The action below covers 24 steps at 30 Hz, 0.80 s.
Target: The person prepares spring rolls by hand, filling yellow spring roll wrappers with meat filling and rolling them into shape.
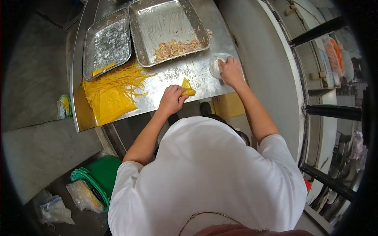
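My left hand (pixel 172 99) is closed on a partly rolled yellow spring roll (pixel 189 92) at the front edge of the steel table. A pointed flap of its wrapper (pixel 186 83) lies flat beyond the rolled part. My right hand (pixel 231 72) is at a small clear bowl (pixel 215 70) holding something white. Its fingers are curled together over the bowl's right side, and their tips are partly hidden. To the left, a stack of yellow wrapper sheets (pixel 112 105) with loose cut strips (pixel 122 76) hangs slightly over the table edge.
A deep steel tray (pixel 161 19) holds chopped filling (pixel 177 50) at its near end. Left of it, a white-dusted tray (pixel 106 41) contains a yellow roll (pixel 104 68). A wall (pixel 256 51) borders the table's right. A green bin (pixel 103 173) stands on the floor behind left.
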Each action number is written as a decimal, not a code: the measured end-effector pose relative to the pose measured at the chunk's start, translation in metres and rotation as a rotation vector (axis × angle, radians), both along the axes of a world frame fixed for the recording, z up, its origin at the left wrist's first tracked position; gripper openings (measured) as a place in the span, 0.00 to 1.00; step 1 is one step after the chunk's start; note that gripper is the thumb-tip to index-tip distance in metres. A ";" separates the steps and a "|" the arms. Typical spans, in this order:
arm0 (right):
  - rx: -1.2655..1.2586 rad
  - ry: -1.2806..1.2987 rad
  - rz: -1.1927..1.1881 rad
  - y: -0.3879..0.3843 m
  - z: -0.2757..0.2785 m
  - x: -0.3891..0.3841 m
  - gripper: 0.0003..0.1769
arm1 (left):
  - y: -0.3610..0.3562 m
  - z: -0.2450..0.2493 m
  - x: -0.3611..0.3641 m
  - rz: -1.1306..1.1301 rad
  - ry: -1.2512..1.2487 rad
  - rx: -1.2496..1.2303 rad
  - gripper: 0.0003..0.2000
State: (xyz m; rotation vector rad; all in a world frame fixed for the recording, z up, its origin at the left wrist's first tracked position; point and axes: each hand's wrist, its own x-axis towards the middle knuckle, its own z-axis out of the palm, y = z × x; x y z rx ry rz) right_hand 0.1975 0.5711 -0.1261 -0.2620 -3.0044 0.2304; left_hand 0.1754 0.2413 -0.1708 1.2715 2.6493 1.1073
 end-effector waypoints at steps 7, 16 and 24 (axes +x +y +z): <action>-0.338 -0.167 -0.029 0.027 -0.003 -0.007 0.27 | -0.002 -0.005 0.003 0.061 -0.037 0.077 0.15; -1.285 -0.339 -0.154 -0.014 0.019 0.001 0.34 | -0.007 -0.007 0.007 0.097 -0.084 0.094 0.16; 0.329 -0.145 0.747 -0.084 -0.009 -0.001 0.34 | -0.005 -0.015 0.004 0.038 0.010 0.166 0.16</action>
